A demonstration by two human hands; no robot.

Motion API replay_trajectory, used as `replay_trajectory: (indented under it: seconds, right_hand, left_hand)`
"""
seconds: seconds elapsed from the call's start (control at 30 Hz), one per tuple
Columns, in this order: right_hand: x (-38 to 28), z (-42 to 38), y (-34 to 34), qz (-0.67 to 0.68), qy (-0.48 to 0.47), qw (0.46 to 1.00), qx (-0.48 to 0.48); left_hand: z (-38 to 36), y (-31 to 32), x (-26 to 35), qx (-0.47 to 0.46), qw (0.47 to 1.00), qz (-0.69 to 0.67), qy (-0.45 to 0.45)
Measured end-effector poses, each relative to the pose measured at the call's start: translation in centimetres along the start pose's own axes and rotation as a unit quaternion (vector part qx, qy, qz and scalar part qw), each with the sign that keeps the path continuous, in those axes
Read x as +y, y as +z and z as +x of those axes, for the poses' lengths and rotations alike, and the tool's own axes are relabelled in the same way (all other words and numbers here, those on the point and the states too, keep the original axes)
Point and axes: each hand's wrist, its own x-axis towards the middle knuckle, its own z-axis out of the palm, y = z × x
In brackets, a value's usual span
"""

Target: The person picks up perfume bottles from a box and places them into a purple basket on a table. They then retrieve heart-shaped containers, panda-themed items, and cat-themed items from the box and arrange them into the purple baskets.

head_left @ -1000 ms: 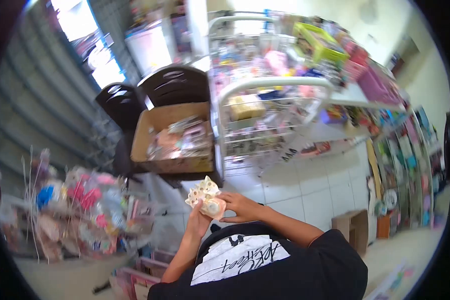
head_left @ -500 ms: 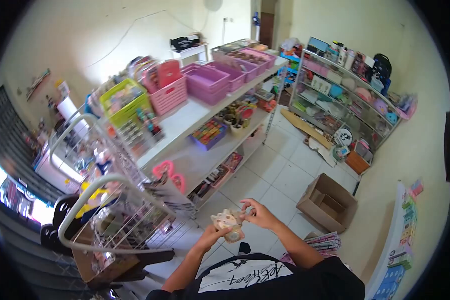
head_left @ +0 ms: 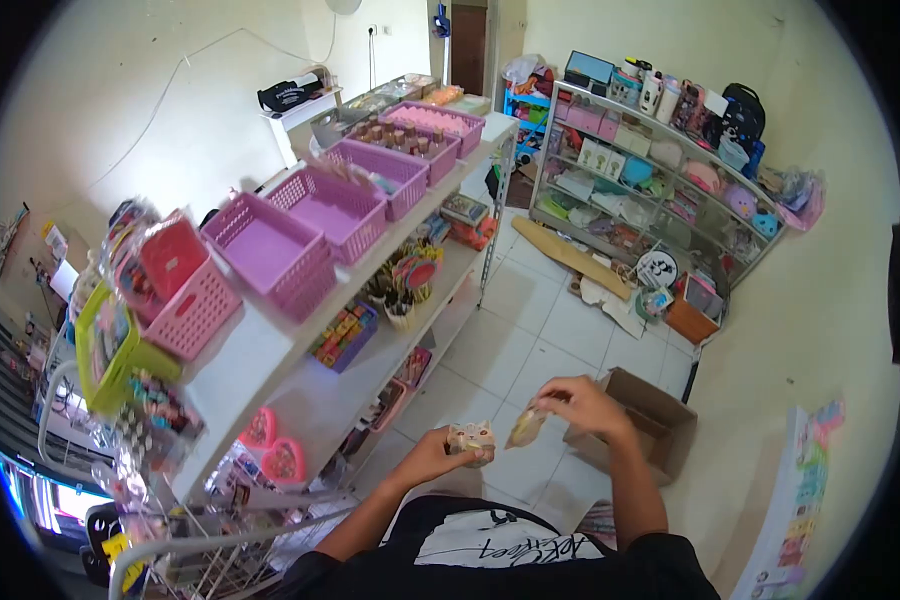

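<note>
In the lower middle, my left hand (head_left: 432, 457) is closed on a small cream-coloured item with a cat-like face (head_left: 471, 441); its thumb lies across the item's lower part. To its right, my right hand (head_left: 573, 402) pinches a small clear packet (head_left: 526, 427) with something yellowish in it, which hangs from the fingertips. The packet and the cat-faced item are apart. Both hands are in front of my body, above the tiled floor.
A white shelf unit (head_left: 232, 368) on the left bears purple baskets (head_left: 270, 250), a pink basket (head_left: 195, 308) and a green basket (head_left: 130, 362). Right of my hands, an open cardboard box (head_left: 675, 440) stands on the floor. A glass display rack (head_left: 630, 160) is behind.
My right hand has moved right, away from my left hand, and the packet now hangs apart from the cat-faced item. The view has turned, so the shelf appears farther left.
</note>
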Motion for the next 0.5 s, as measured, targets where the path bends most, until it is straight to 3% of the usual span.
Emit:
replay_trajectory:
  seconds: [0.1, 0.17, 0.23, 0.37, 0.5]
  right_hand:
    - [-5.7, 6.2, -7.6, -0.001, 0.020, 0.999, 0.033]
    - [-9.1, 10.6, -11.7, -0.019, -0.051, 0.998, 0.043]
    - [-11.2, 15.8, -14.6, 0.024, -0.176, 0.983, 0.050]
    - [-18.5, 27.3, -17.3, 0.061, -0.274, 0.959, 0.048]
    - [-25.3, 39.9, -18.2, -0.106, -0.383, 0.913, -0.088]
  left_hand:
    - [5.2, -3.4, 4.8, 0.001, 0.999, 0.026, -0.018]
    - [7.3, -4.8, 8.4, 0.010, 0.999, 0.013, -0.045]
    - [8.7, -6.4, 10.8, 0.029, 0.999, -0.020, -0.006]
    - [9.9, -8.3, 15.4, 0.075, 0.990, -0.109, 0.040]
    - [9.9, -10.1, 19.3, 0.164, 0.978, -0.111, 0.067]
